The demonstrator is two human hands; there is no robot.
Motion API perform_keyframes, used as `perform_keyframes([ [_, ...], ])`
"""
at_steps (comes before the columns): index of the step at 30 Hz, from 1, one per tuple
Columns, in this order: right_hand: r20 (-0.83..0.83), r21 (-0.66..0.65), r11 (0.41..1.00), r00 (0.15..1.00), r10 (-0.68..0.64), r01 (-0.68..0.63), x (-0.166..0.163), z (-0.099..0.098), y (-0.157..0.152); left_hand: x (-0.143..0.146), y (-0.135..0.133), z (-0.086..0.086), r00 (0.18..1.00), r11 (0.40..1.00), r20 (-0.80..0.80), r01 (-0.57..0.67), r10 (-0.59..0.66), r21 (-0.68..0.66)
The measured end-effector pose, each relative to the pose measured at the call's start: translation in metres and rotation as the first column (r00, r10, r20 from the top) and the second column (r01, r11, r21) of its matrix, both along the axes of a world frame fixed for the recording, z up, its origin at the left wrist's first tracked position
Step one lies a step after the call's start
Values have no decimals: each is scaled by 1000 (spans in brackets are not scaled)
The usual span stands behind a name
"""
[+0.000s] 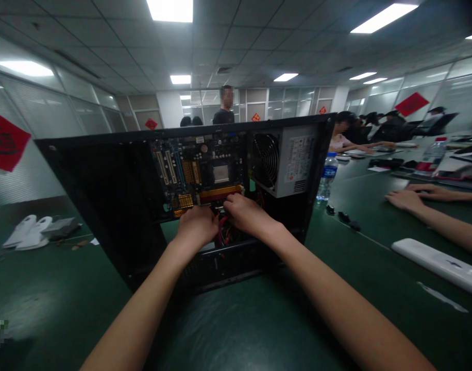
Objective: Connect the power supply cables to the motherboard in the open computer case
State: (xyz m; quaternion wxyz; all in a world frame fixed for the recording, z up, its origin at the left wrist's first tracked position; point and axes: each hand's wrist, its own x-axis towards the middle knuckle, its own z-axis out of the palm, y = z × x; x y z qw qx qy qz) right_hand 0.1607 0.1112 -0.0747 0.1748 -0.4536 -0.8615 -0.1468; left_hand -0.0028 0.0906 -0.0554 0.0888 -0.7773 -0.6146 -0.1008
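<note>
An open black computer case (104, 196) stands on a dark green table (239, 330) in front of me. Inside it I see a blue motherboard (193, 172), a red and yellow slot strip (220, 193), a power supply with a fan (282, 159) and red cables (223, 234). My left hand (197, 226) is curled low inside the case, beside the cables. My right hand (246, 214) reaches in next to it, fingers bent at the lower edge of the motherboard. What the fingers of either hand grip is hidden.
A water bottle (327, 176) stands right of the case, with small dark parts (344, 217) near it. A co-worker's hands (409, 198) rest on the table at right, by a white flat bar (439, 263). White objects (27, 232) lie at left. A person stands behind the case; others sit far right.
</note>
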Motion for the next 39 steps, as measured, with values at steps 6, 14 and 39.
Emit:
perform_keyframes([
  [6, -17, 7, 1000, 1000, 7, -7, 1, 3, 0, -7, 9, 4, 996, 993, 60, 71, -65, -98],
  [14, -82, 45, 999, 997, 11, -8, 0, 5, -2, -10, 15, -1, 990, 989, 91, 113, -105, -90],
  [39, -68, -27, 1000, 998, -14, 12, -4, 4, 2, -11, 10, 0, 980, 987, 151, 143, -131, -75],
])
